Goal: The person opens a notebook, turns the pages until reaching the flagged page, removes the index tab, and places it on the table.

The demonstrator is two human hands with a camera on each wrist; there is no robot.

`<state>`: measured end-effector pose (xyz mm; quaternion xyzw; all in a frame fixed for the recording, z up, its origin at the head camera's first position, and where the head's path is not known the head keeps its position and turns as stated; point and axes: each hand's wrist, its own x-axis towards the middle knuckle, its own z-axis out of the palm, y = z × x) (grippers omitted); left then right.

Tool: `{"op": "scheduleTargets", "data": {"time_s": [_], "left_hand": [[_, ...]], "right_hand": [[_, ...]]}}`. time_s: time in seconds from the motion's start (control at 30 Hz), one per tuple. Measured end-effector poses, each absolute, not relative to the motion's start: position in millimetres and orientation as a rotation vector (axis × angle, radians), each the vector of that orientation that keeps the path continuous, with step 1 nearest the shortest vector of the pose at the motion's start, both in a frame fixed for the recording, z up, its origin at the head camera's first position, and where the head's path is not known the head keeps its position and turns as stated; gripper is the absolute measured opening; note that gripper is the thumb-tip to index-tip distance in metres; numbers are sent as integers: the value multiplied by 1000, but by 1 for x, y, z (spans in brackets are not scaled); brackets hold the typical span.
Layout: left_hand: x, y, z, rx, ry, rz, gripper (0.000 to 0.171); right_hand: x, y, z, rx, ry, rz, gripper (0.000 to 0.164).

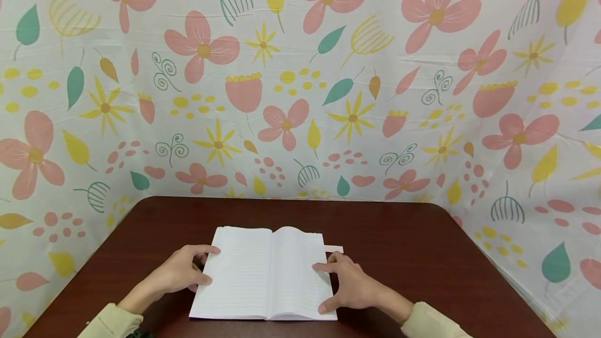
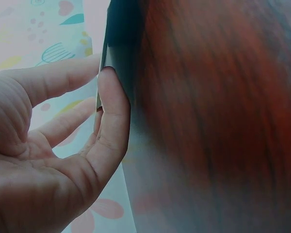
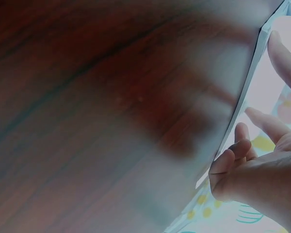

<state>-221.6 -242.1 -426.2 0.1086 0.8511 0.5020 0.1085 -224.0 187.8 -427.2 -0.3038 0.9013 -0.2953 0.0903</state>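
An open notebook (image 1: 239, 275) with white lined pages lies spread on the dark wooden table, its spine running toward the person. At its left edge my left hand (image 1: 180, 270) grips the side. The left wrist view shows fingers (image 2: 114, 97) on both faces of the thin cover edge. My right hand (image 1: 349, 280) holds the right edge, with thumb and index fingertip spread on the right page. In the right wrist view, other fingers (image 3: 225, 165) curl at the notebook's side. The right page bulges a little near the spine.
A pale strip (image 1: 334, 249) sticks out past the notebook's upper right side. Around the notebook spreads the reddish-brown tabletop (image 1: 399, 244), with rounded far corners. A floral cloth (image 1: 291, 171) hangs behind the table and along both sides.
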Motion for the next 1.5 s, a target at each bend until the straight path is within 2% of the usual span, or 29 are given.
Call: {"op": "scheduleTargets", "data": {"time_s": [1.1, 1.5], "left_hand": [[-221, -241, -425, 304, 2515, 1468, 64], [-219, -243, -423, 379, 2494, 1488, 63]], "right_hand": [[-230, 138, -425, -939, 2702, -952, 83], [-234, 118, -426, -1002, 2668, -1068, 83]]}}
